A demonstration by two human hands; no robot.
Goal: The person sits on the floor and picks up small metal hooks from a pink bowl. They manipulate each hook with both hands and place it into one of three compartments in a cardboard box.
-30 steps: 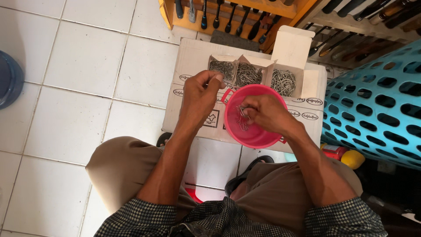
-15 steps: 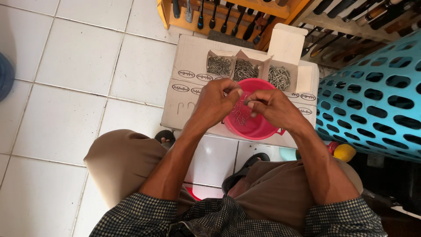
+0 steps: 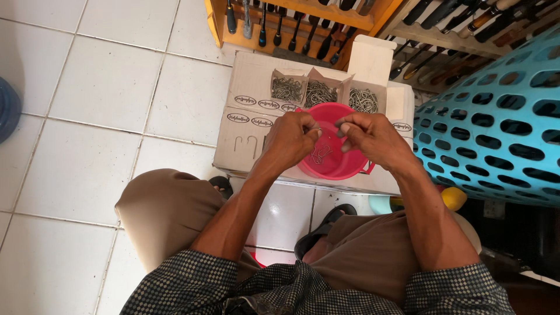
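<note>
A large brown cardboard carton (image 3: 256,87) lies flat on the white tiled floor (image 3: 105,87), just in front of a wooden rack. Its top face carries a row of small oval printed labels (image 3: 256,104), dark outline on a pale ground, with more of them along the right side; a dark line drawing sits lower on the left part of the face. On the carton's far half stand three small open cardboard boxes (image 3: 318,90) side by side, touching, grey-brown inside, each filled with silvery metal hooks. The rightmost box has a tall white flap (image 3: 367,61) standing upright behind it.
</note>
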